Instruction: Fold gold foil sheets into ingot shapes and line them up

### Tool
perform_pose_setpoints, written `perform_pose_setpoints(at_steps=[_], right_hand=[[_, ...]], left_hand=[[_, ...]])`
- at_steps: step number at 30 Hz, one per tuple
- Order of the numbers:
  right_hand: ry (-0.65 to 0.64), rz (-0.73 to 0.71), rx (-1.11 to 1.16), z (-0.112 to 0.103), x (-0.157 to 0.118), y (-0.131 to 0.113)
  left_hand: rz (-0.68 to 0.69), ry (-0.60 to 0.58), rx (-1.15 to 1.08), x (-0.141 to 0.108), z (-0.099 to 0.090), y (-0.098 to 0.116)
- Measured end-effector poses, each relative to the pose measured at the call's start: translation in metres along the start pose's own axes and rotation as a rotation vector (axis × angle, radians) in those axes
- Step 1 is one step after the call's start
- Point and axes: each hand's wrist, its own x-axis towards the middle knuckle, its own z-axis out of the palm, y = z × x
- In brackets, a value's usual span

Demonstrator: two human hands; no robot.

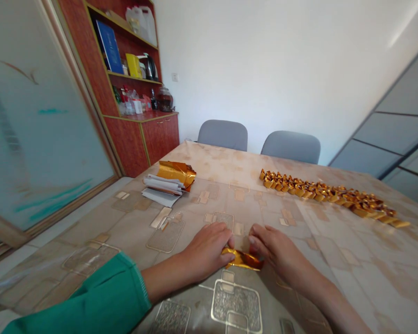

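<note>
A strip of folded gold foil paper [244, 260] lies low over the patterned tablecloth, between my two hands. My left hand [211, 246], below a green sleeve, is closed on the strip's left end with the thumb on top. At the other end my right hand [270, 243] has its fingers curled and pressed against the foil; its fingertips are partly hidden. Farther off to the left lies a pile of gold foil sheets [176, 171], with white-backed sheets [163, 185] in front. Rows of folded gold foil pieces [320, 191] stretch along the table's right side.
The table [230, 162] has a patterned plastic cover. Two grey chairs [223, 133] [290, 144] stand at its far edge. A red-brown cabinet [142, 139] with filled shelves is at the back left, beside a frosted glass door [38, 116].
</note>
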Motion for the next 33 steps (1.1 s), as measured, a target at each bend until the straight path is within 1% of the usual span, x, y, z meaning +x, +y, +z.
perform_pose_setpoints(at_steps=[1,3,7,12,15,16,18,20,23,27,30,33], right_hand=[[-0.002,0.035,0.051,0.002,0.002,0.002],[-0.014,0.035,0.101,0.009,0.003,0.006],[-0.029,-0.071,0.159,0.021,0.004,0.007],[0.074,-0.123,0.320,0.022,0.003,0.001],[0.133,-0.152,0.340,0.018,0.004,-0.005],[0.152,-0.150,0.377,0.017,0.004,-0.006],[0.179,-0.102,0.511,0.014,0.004,-0.006],[0.192,-0.020,0.657,0.011,0.003,-0.002],[0.199,0.046,0.774,0.005,0.001,0.010],[0.207,0.113,0.898,-0.001,0.000,0.021],[0.246,0.167,0.975,-0.004,0.002,0.022],[0.294,0.213,1.034,-0.008,0.002,0.023]], left_hand=[[0.005,-0.002,-0.014,-0.001,0.000,-0.001],[0.012,0.009,-0.051,-0.001,0.002,-0.004],[0.035,0.058,-0.154,-0.001,0.007,-0.008],[0.046,0.100,-0.216,-0.002,0.008,-0.003],[0.087,0.173,-0.179,-0.003,0.004,0.000],[0.113,0.199,-0.166,-0.003,0.002,0.000],[0.164,0.241,-0.157,-0.003,0.000,0.000],[0.193,0.281,-0.167,-0.003,-0.001,-0.002],[0.185,0.358,-0.189,-0.002,-0.001,-0.002],[0.113,0.413,-0.284,0.001,0.002,0.000],[0.028,0.414,-0.425,0.003,0.005,0.001],[-0.014,0.410,-0.555,0.005,0.006,0.003]])
